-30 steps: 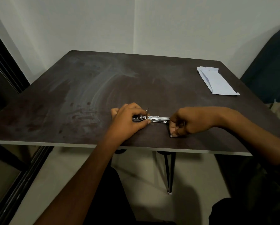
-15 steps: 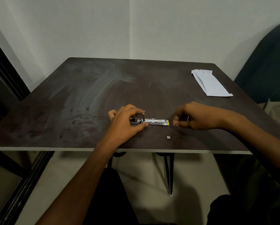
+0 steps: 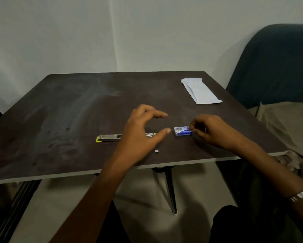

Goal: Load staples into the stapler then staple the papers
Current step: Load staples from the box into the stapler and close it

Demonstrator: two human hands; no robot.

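- Stapler (image 3: 110,137) lies flat on the dark table (image 3: 59,109), its right end behind the left hand (image 3: 140,130).
- Left hand hovers spread, holding nothing.
- Right hand (image 3: 210,130) pinches the staple box (image 3: 182,131).
- Papers (image 3: 200,91) rest far right — well apart.

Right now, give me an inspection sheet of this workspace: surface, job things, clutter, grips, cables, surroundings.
Surface: dark table, smudged and streaked.
Job's things: stapler lying opened out flat near the front edge; blue staple box to its right; folded papers at the far right corner.
Clutter: one small pale scrap near the front edge, too small to identify.
Grips: left hand open, spread above the stapler, holding nothing; right hand pinches the end of the staple box.
Cables: nothing seen.
Surroundings: plain pale wall; dark chair at right with tan cloth beside the table.
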